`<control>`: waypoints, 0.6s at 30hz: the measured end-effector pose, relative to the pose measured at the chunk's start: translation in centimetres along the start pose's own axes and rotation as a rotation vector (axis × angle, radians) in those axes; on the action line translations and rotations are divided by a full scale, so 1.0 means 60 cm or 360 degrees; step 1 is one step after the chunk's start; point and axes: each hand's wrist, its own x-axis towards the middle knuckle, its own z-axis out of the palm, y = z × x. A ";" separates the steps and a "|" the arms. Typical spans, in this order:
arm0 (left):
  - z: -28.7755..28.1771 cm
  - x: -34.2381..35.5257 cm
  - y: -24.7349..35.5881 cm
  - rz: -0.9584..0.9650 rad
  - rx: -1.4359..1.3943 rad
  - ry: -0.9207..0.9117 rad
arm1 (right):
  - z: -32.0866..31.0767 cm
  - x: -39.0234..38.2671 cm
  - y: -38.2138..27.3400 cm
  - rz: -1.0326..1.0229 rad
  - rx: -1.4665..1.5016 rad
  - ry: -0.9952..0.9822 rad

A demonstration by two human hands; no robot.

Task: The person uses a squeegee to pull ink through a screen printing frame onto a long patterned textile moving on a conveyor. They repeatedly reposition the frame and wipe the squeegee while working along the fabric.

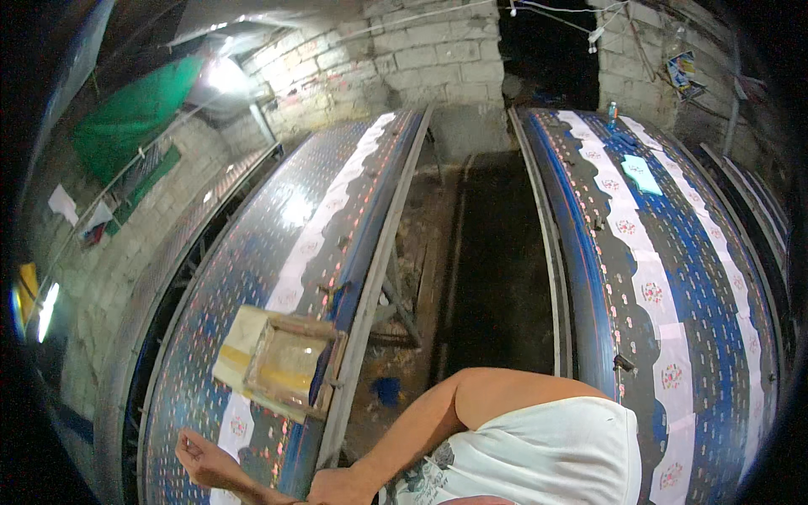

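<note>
My left hand is over the left table near its close end, fingers curled in, with nothing visible in them. Low in the picture, my right hand is against or beside my left forearm; its fingers are hidden. Ahead of the left hand lies a wooden-framed printing screen, with a yellowish mesh and a dark blue patch along its right side. It rests across a row of white cloth pieces. One white cloth piece with a small reddish print shows between the screen and my left hand.
Two long, blue-stained tables run away from me: the left table and the right table, with a dark aisle between. Printed white cloth strips line the right one, with a pale teal piece and a bottle.
</note>
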 end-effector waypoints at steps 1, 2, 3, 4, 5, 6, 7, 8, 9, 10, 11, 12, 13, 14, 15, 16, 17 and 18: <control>-0.004 0.006 -0.032 0.0322 -0.0260 0.0176 | 0.034 0.002 0.015 -0.0112 0.0123 0.0041; -0.017 0.006 -0.051 0.0470 -0.0287 0.0213 | 0.069 0.002 0.033 -0.0205 0.0247 0.0076; -0.020 0.003 -0.068 0.0618 -0.0334 0.0238 | 0.105 -0.007 0.030 -0.0288 0.0378 0.0102; -0.034 0.000 -0.091 0.0762 -0.0357 0.0268 | 0.117 -0.011 0.006 -0.0096 0.0521 -0.0133; -0.044 -0.009 -0.126 0.0578 -0.0336 0.0200 | 0.080 -0.003 -0.026 0.0018 0.0502 -0.0252; -0.054 -0.013 -0.131 0.0614 -0.0223 0.0260 | 0.036 0.002 -0.056 0.0139 0.0466 -0.0356; -0.071 -0.027 -0.131 0.0424 -0.0093 0.0231 | 0.063 -0.003 -0.058 0.0168 0.0695 0.0007; -0.074 -0.037 -0.132 0.0435 -0.0158 0.0238 | 0.044 0.008 -0.064 0.0104 0.0474 0.0113; -0.090 -0.045 -0.124 0.0308 -0.0133 0.0253 | 0.040 0.012 -0.066 0.0083 0.0239 -0.0066; -0.115 -0.048 -0.124 0.0166 0.0057 0.0272 | 0.037 0.027 -0.076 0.0099 0.0180 -0.0162; -0.122 -0.052 -0.124 0.0210 0.0010 0.0376 | 0.057 0.021 -0.075 0.0008 0.0196 -0.0117; -0.130 -0.050 -0.131 0.0252 -0.0097 0.0418 | 0.078 0.016 -0.074 -0.0087 0.0203 -0.0062; -0.141 -0.049 -0.129 0.0217 -0.0042 0.0400 | 0.088 0.015 -0.079 -0.0084 0.0261 -0.0150; -0.153 -0.041 -0.124 0.0188 0.0001 0.0388 | 0.093 0.016 -0.083 -0.0086 0.0305 -0.0232; -0.171 -0.036 -0.135 0.0142 0.0059 0.0437 | 0.100 0.019 -0.087 -0.0102 0.0360 -0.0329; -0.187 -0.033 -0.148 0.0098 0.0113 0.0482 | 0.107 0.021 -0.090 -0.0174 0.0437 -0.0383; -0.196 -0.033 -0.160 0.0050 0.0157 0.0526 | 0.105 0.028 -0.091 -0.0239 0.0505 -0.0437; -0.203 -0.035 -0.170 0.0022 0.0233 0.0540 | 0.102 0.034 -0.091 -0.0301 0.0571 -0.0486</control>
